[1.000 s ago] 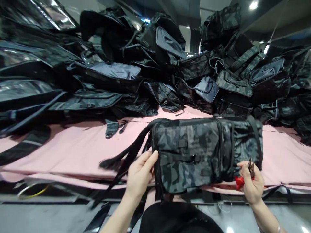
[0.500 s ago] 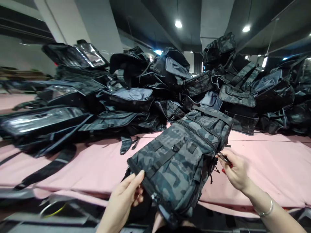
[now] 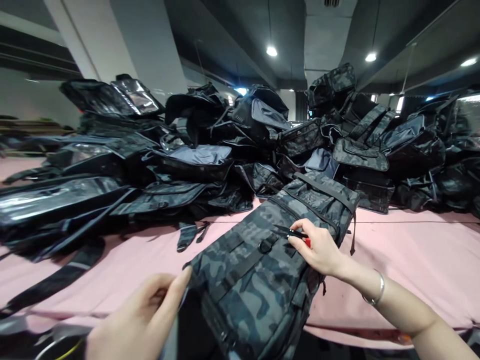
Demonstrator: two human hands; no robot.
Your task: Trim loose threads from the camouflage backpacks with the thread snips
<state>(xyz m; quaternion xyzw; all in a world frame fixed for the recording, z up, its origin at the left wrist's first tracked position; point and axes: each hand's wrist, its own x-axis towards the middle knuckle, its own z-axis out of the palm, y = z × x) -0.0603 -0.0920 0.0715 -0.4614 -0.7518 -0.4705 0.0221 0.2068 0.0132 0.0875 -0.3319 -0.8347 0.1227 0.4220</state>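
Note:
A dark camouflage backpack (image 3: 255,285) lies slanted across the pink-covered table, its near end over the front edge. My left hand (image 3: 144,312) pinches the rim at its near left corner between thumb and fingers. Over the middle of the front panel, my right hand (image 3: 318,250) grips black thread snips (image 3: 283,231) with a bit of red, blades pointing left. Just below the blades sits a black D-ring (image 3: 265,246) on a webbing strap. The backpack's underside is hidden.
Piled camouflage bags (image 3: 202,160) line the back of the pink table (image 3: 405,265), some gaping with grey or silvery linings. A loose strap (image 3: 56,280) trails toward the front left. A pale column (image 3: 146,45) rises behind.
My right hand with the snips has moved left from the backpack's right side onto its front panel. My left hand has shifted left and nearer, still pinching the corner.

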